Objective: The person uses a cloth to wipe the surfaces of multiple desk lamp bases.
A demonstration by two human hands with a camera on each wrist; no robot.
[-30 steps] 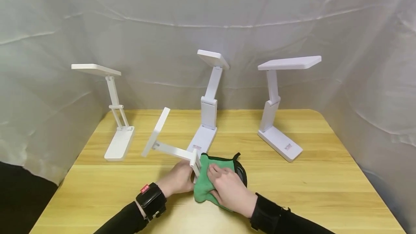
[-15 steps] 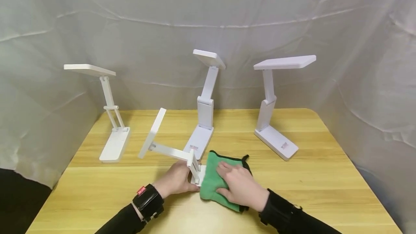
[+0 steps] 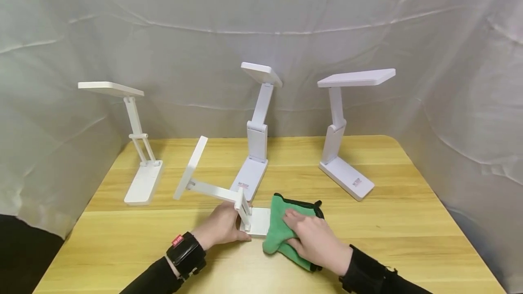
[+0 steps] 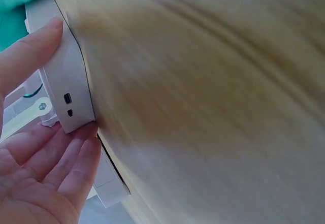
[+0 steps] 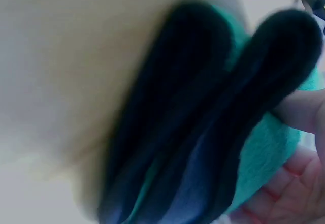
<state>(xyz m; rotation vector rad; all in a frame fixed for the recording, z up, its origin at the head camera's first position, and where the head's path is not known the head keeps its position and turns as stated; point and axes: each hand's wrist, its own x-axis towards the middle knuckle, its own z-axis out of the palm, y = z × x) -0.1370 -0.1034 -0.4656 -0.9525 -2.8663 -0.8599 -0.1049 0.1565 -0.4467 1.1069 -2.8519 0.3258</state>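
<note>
A white folding desk lamp (image 3: pixel 216 189) stands in front of me with its head tilted to the left. My left hand (image 3: pixel 220 225) holds the rear end of its base (image 3: pixel 259 222); in the left wrist view the thumb (image 4: pixel 35 51) lies along one side and the fingertips at the end near two small ports. My right hand (image 3: pixel 316 239) grips a folded green cloth (image 3: pixel 282 221) with black edging, at the right end of that base. Part of the base end is hidden by the cloth. The right wrist view shows the cloth's black folded edges (image 5: pixel 203 107) close up, blurred.
Three more white desk lamps stand unfolded towards the back: one at the left (image 3: pixel 144 183), one in the middle (image 3: pixel 257 142) and one at the right (image 3: pixel 347 178). The wooden table (image 3: pixel 408 221) has a pale curtain (image 3: pixel 261 17) behind and beside it.
The right hand has drawn the green cloth rightward along the lamp's base, uncovering more of it. The left hand keeps its hold on the lamp. The head view has shifted slightly.
</note>
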